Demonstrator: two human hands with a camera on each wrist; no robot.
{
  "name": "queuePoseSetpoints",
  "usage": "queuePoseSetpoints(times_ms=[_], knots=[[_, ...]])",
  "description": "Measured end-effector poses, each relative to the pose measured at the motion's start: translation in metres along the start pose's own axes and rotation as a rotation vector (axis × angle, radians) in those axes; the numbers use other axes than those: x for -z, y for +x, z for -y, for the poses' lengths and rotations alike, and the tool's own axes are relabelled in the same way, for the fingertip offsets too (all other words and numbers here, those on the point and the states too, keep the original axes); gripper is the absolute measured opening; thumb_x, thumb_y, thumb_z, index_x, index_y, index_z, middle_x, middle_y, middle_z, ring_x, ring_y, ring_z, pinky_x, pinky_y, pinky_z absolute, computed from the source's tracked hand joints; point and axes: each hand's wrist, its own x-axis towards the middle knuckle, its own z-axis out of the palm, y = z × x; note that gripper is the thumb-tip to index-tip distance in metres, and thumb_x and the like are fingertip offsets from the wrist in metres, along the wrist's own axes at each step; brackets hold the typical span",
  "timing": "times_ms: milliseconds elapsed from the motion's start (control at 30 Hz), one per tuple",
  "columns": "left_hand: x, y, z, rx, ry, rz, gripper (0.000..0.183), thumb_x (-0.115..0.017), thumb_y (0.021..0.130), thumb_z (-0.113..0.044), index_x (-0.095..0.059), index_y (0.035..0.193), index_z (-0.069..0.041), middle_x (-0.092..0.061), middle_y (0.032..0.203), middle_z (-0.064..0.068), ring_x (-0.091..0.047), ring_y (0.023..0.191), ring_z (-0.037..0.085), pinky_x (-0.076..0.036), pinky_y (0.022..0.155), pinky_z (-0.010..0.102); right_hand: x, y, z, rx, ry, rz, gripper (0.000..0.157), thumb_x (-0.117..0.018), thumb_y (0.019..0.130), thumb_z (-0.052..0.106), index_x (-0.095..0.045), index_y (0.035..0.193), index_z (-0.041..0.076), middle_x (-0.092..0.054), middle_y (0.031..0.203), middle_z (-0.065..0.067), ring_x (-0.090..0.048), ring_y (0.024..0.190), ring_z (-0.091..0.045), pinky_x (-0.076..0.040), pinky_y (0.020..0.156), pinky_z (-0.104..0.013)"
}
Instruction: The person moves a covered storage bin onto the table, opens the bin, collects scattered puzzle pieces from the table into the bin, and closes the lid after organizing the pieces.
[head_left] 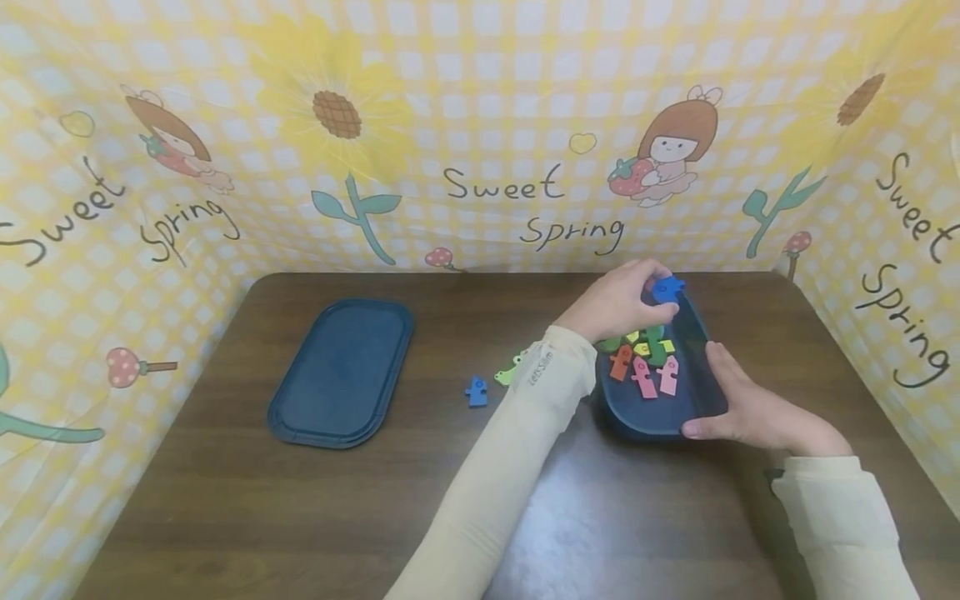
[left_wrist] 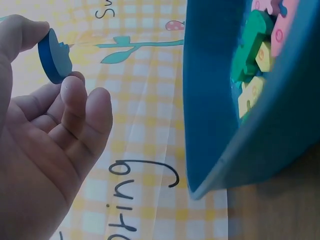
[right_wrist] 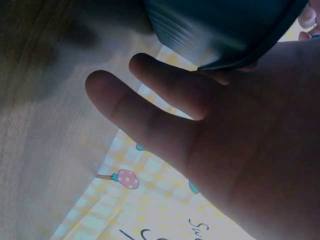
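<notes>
My left hand (head_left: 626, 300) pinches a small blue puzzle piece (head_left: 667, 289) between thumb and fingers above the far end of a dark blue box (head_left: 652, 417). In the left wrist view the blue piece is seen edge-on, apart from the box wall. Inside the box lie an orange piece (head_left: 621, 363), two pink pieces (head_left: 643, 377), and several green and yellow ones (left_wrist: 252, 42), partly hidden by the left wrist in the head view. My right hand (head_left: 757, 412) rests against the box's near right corner, thumb on the near rim, straight fingers along the outer side wall.
Left of the box, another blue puzzle piece (head_left: 476, 392) and a light green piece (head_left: 508, 371), partly behind the left sleeve, lie on the brown wooden table (head_left: 225, 500). A dark blue lid (head_left: 341, 371) lies farther left. Yellow checked cloth (head_left: 480, 125) surrounds the table's back and sides.
</notes>
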Motion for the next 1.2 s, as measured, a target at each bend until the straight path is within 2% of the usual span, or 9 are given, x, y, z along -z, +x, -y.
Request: queuePoseSetpoints(times_ms=[167,400,567,667,833,1033,1200], knots=[[-0.009,0.009,0.001,-0.012,-0.046,-0.031,0.052,-0.073,0.093,-0.039,-0.052,0.138,-0.024,-0.055,0.12,-0.01,-0.055,0.107,0.008,-0.049,0.087,0.023,-0.001,0.001,-0.001,0.007,0.001,-0.002,0.132,-0.082,0.083,0.042,0.021,0.155,0.002,0.02,0.16,-0.031,0.009,0.144,-0.057,-0.017,0.103,-0.078],[-0.018,0.017,0.004,0.01,-0.126,-0.066,0.055,-0.074,0.092,-0.04,-0.052,0.14,-0.027,-0.055,0.127,-0.01,-0.053,0.112,0.004,-0.048,0.093,0.025,0.001,0.001,0.0,0.024,-0.003,-0.004,0.131,-0.082,0.083,0.041,0.019,0.155,0.0,0.019,0.161,-0.03,0.01,0.145,-0.055,-0.016,0.103,-0.077],[-0.024,0.023,0.003,-0.008,-0.161,-0.094,0.053,-0.075,0.092,-0.039,-0.053,0.138,-0.026,-0.056,0.126,-0.011,-0.052,0.112,0.003,-0.047,0.093,0.024,0.002,0.0,-0.002,0.031,-0.007,-0.01,0.131,-0.083,0.082,0.041,0.018,0.155,-0.002,0.019,0.16,-0.031,0.01,0.145,-0.055,-0.015,0.104,-0.076],[-0.029,0.026,0.002,0.002,-0.106,-0.112,0.053,-0.074,0.092,-0.042,-0.053,0.138,-0.026,-0.056,0.124,-0.012,-0.053,0.109,0.002,-0.046,0.092,0.023,0.001,0.0,-0.003,0.043,-0.005,-0.014,0.131,-0.083,0.082,0.04,0.017,0.155,-0.003,0.019,0.16,-0.031,0.011,0.145,-0.054,-0.013,0.105,-0.076],[-0.037,0.029,-0.002,0.077,0.04,-0.128,0.055,-0.074,0.091,-0.044,-0.053,0.139,-0.026,-0.056,0.127,-0.012,-0.056,0.105,0.004,-0.048,0.091,0.026,0.0,0.0,-0.005,0.035,-0.008,-0.011,0.132,-0.083,0.082,0.04,0.019,0.155,-0.001,0.019,0.16,-0.03,0.009,0.145,-0.054,-0.015,0.105,-0.076],[-0.045,0.032,0.001,0.182,0.141,-0.086,0.054,-0.074,0.091,-0.042,-0.054,0.137,-0.022,-0.06,0.124,-0.006,-0.06,0.102,0.011,-0.05,0.092,0.03,0.0,0.001,-0.003,0.014,-0.017,-0.011,0.134,-0.083,0.081,0.044,0.019,0.155,0.001,0.018,0.16,-0.031,0.006,0.144,-0.057,-0.018,0.104,-0.075],[-0.055,0.034,0.011,0.239,0.196,-0.072,0.056,-0.075,0.091,-0.039,-0.055,0.139,-0.019,-0.063,0.125,-0.004,-0.061,0.103,0.013,-0.05,0.092,0.031,0.0,0.0,-0.001,0.019,-0.015,-0.019,0.134,-0.084,0.08,0.044,0.018,0.156,0.0,0.016,0.161,-0.031,0.005,0.145,-0.056,-0.018,0.105,-0.074]])
